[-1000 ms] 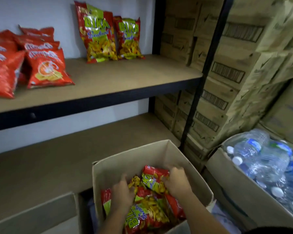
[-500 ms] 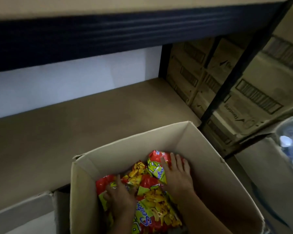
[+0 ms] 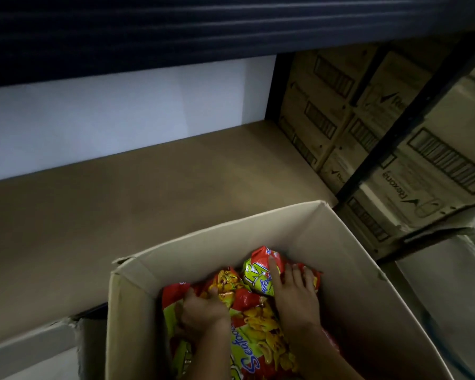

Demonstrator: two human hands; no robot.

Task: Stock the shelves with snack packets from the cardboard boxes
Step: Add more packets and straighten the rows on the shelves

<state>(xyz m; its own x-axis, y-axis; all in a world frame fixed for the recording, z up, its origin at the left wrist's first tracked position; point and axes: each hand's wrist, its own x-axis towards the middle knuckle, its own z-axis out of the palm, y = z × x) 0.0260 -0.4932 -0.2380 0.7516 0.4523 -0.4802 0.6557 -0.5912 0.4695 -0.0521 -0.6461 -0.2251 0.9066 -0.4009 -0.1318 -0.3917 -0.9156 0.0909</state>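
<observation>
Both my hands are down inside the open brown cardboard box (image 3: 340,270), among the red and green crinkly foil snack packets (image 3: 258,319). My left hand (image 3: 203,311) has its fingers curled into the packets at the left of the pile, gripping foil. My right hand (image 3: 294,294) lies with fingers fairly straight and spread over the upright packet at the far end (image 3: 255,272); I cannot tell whether the thumb pinches it.

Risks, as I judge them: the foil is slick and the packets overlap, so a lift with a partial grip may drag neighbours up and drop them back or over the rim. Squeezing hard may crush the contents. The dark metal beam of the upper shelf (image 3: 176,31) overhangs close above, so a hasty rise could knock hand or packet against it.

Containers: the box holds several packets, heaped loosely in its near half; its far floor is hidden. The bare brown board shelf (image 3: 148,187) behind the box carries nothing visible. Printed brown cartons (image 3: 422,149) are stacked at right, closed; their contents are unseen. Another cardboard edge (image 3: 25,349) shows at lower left.
</observation>
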